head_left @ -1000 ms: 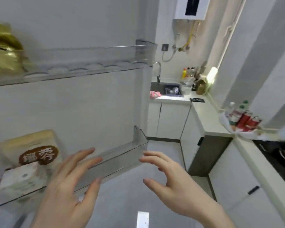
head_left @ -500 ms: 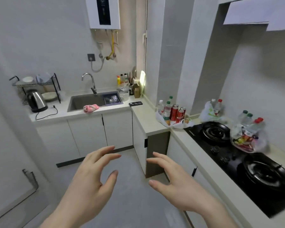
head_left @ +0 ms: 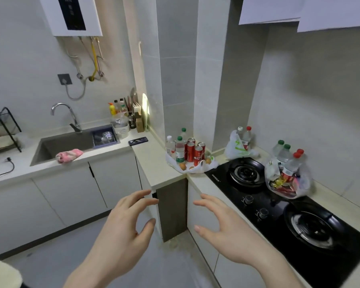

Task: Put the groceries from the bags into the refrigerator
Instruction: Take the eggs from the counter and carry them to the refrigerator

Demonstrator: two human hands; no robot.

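left hand [head_left: 121, 231] and right hand [head_left: 227, 231] are raised side by side in the lower centre of the head view, palms turned toward each other. each grip is apart: fingers spread and loosely bent, holding nothing and touching nothing. both hands hang in front of the cabinet fronts, below the corner of the tabletop [head_left: 154, 163].

task items, all on the tabletop or the hob:
- flattened white bag [head_left: 192, 166] at the inner corner of the tabletop, just left of the hob. on it stand red cans [head_left: 193, 151] and clear bottles with green caps [head_left: 179, 150], upright and closely grouped. a few brown eggs [head_left: 183, 166] lie at the bag's front edge.
- white bag with green print [head_left: 236, 146] behind the far burner, near the wall, with two upright bottles [head_left: 245, 137] in it, one white-capped and one red-capped.
- clear bag [head_left: 287, 179] standing on the black gas hob [head_left: 279, 206] between the two burners, at its wall side. it holds upright bottles with green and red caps and small coloured packets.

the refrigerator is out of view.

other fixtures: sink [head_left: 69, 144] with tap at left, a pink cloth [head_left: 69, 155] on its front rim, a dark phone [head_left: 138, 140] on the tabletop right of the sink, condiment bottles [head_left: 121, 109] in the back corner, a wall-mounted water heater [head_left: 71, 15] above.
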